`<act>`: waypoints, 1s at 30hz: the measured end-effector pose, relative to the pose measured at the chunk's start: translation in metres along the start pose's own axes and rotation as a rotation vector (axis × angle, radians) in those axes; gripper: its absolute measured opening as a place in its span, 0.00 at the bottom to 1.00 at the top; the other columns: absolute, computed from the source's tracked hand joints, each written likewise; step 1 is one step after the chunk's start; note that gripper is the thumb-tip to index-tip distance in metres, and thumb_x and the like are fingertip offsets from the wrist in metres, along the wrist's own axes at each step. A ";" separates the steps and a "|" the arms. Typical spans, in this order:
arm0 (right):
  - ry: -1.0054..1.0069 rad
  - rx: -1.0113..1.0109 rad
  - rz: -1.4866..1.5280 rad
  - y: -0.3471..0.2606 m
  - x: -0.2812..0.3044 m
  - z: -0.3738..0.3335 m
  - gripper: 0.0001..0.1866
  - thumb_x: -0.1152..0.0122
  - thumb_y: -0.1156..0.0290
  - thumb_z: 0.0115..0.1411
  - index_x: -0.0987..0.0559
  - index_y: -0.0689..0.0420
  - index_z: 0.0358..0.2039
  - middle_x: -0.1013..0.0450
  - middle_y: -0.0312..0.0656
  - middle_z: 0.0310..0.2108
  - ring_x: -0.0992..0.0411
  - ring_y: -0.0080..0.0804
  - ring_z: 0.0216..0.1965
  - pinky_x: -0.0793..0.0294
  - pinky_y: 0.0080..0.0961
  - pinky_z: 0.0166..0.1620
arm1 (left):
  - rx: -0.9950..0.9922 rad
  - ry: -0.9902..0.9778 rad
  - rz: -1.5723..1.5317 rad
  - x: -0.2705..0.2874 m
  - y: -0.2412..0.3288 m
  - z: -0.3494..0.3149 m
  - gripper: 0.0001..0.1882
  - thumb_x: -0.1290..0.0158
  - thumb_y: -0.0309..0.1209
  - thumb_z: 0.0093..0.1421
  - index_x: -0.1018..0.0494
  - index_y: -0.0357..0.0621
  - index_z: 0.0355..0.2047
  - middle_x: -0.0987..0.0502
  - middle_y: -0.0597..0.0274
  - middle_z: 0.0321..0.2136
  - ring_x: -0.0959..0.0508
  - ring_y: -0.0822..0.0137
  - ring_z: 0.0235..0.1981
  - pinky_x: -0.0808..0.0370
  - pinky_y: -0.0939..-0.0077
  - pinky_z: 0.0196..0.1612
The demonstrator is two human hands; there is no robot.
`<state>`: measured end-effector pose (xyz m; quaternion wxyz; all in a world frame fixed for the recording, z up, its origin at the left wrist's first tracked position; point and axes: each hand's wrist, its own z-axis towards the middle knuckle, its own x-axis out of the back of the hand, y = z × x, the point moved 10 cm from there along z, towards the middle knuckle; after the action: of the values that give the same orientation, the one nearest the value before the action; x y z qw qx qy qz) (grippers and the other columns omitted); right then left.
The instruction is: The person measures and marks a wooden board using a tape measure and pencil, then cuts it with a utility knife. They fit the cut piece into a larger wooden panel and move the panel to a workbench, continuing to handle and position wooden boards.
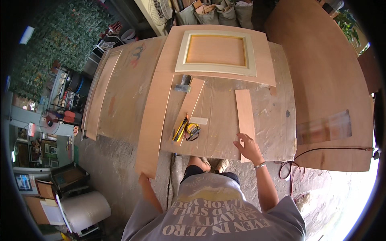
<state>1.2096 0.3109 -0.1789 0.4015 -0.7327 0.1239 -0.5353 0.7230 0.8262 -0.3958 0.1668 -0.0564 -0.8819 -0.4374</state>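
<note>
A large L-shaped plywood panel (157,116) lies on the worktable, its long leg reaching past the near edge. At that leg's near end, my left hand (145,177) is closed on the corner; part of its fingers is hidden. My right hand (248,148) is over the near part of a narrow plywood strip (244,108), fingers apart and curved, gripping nothing I can see. Between the hands lie a yellow-and-black utility knife (180,129), a tape measure (193,131), a small pale strip (198,120) and another plywood strip (193,96). A hammer-like tool (183,84) rests by that strip's far end.
A cream picture frame (251,60) lies on the panel's far part. Thin boards (103,94) lie on the table's left side. To the right stands a big plywood sheet (325,88), with a reddish cord (321,149) across it. Filled sacks (207,17) stand behind.
</note>
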 end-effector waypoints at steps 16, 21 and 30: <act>0.474 -0.638 -0.016 0.250 0.064 0.326 0.37 0.40 0.48 0.56 0.31 0.68 0.53 0.30 0.60 0.51 0.31 0.50 0.53 0.33 0.37 0.55 | -1.025 -0.789 0.315 -0.463 0.277 -0.139 0.17 0.50 0.36 0.66 0.30 0.39 0.50 0.26 0.52 0.48 0.26 0.61 0.51 0.28 0.64 0.52; 0.532 -0.661 0.034 0.269 0.057 0.330 0.35 0.38 0.49 0.54 0.29 0.69 0.50 0.25 0.53 0.42 0.29 0.41 0.47 0.30 0.33 0.49 | -0.998 -1.060 0.556 -0.625 0.281 -0.197 0.30 0.47 0.43 0.63 0.38 0.35 0.58 0.34 0.45 0.58 0.35 0.54 0.61 0.37 0.65 0.60; 0.687 -0.925 0.689 0.264 0.061 0.308 0.25 0.40 0.48 0.54 0.22 0.59 0.39 0.29 0.38 0.31 0.34 0.27 0.32 0.34 0.27 0.35 | -0.299 -1.286 0.466 -0.748 0.237 -0.172 0.21 0.45 0.42 0.61 0.28 0.42 0.49 0.23 0.61 0.42 0.27 0.75 0.42 0.31 0.78 0.42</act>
<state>1.5714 0.2435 -0.3595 0.1318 -0.5358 0.6880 -0.4714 1.5247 0.8699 -0.3777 -0.3084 -0.5139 -0.7009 -0.3867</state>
